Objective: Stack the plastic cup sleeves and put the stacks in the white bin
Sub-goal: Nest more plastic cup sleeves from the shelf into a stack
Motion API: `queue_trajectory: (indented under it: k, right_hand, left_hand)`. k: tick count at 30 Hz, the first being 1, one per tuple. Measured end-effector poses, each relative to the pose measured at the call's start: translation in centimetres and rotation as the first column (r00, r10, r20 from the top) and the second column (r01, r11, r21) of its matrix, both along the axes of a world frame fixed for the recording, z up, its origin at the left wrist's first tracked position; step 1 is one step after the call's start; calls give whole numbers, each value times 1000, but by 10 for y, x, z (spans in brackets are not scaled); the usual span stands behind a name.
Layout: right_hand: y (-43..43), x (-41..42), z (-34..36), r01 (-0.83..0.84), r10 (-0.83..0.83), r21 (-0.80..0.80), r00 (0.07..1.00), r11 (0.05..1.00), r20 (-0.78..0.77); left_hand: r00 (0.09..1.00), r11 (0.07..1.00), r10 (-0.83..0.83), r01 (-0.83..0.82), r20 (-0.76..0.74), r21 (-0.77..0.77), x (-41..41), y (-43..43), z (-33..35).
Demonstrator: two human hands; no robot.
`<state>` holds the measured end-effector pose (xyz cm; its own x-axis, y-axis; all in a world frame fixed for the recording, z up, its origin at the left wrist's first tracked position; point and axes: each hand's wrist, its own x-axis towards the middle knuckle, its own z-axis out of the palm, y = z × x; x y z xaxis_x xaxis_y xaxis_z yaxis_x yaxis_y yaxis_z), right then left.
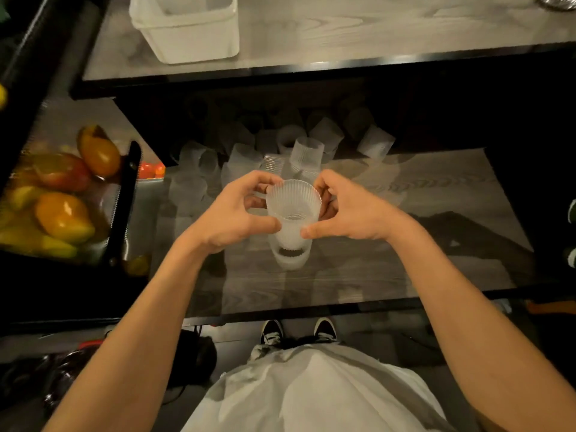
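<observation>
Gripping the stack (293,215) from either side, the left hand (240,210) and right hand (349,207) both have thumbs and fingers curled round its top sleeve, and it stands upright between them, mouth up. I cannot tell whether its foot rests on the shelf (405,275) or hangs just above it. Lower down a dark gap shows between the bottom sleeve and the one above, so to my eye the nesting is loose there. If the hands lift by the top alone, that lowest piece could slip off and drop. The ribbed walls look thin; squeezing harder to prevent that might buckle the rim or wedge one sleeve crooked inside another, making the next one hard to seat. Just beyond the fingertips lies a jumble of loose sleeves (307,151), some upright, some tipped over, and a careless reach forward could scatter them further back into the dark. The bin (187,42) sits well beyond the hands and off to their left, up on a higher counter (374,26), so the carry must clear that counter's edge; clipping it could knock the stack apart.
</observation>
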<state>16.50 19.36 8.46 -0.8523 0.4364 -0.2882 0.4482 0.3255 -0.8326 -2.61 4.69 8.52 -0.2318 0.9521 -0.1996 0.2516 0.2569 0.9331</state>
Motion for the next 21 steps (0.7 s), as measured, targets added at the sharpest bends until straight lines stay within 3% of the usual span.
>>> queue_trajectory:
  k: [5,10,13,16,21]
  right_hand:
    - [-12,-2,-11,-38,36,51,999,998,37]
    - [-19,1,-37,-103,56,215,975,971,214]
    - [-23,4,-66,-95,49,157,960,983,275]
    - [-28,4,-97,-28,13,56,971,998,238]
    - [-33,-2,-127,65,-68,24,973,998,219]
  left_hand:
    - [1000,1000,12,-12,-4,6,2,-15,-21]
    - [977,997,-76,72,-201,-29,1,-17,-47]
    - [982,982,-120,96,-144,-164,4,-18,-64]
    - [984,944,-127,81,-124,-321,7,-19,-88]
    - [992,935,-97,62,-84,-350,10,-20,-112]
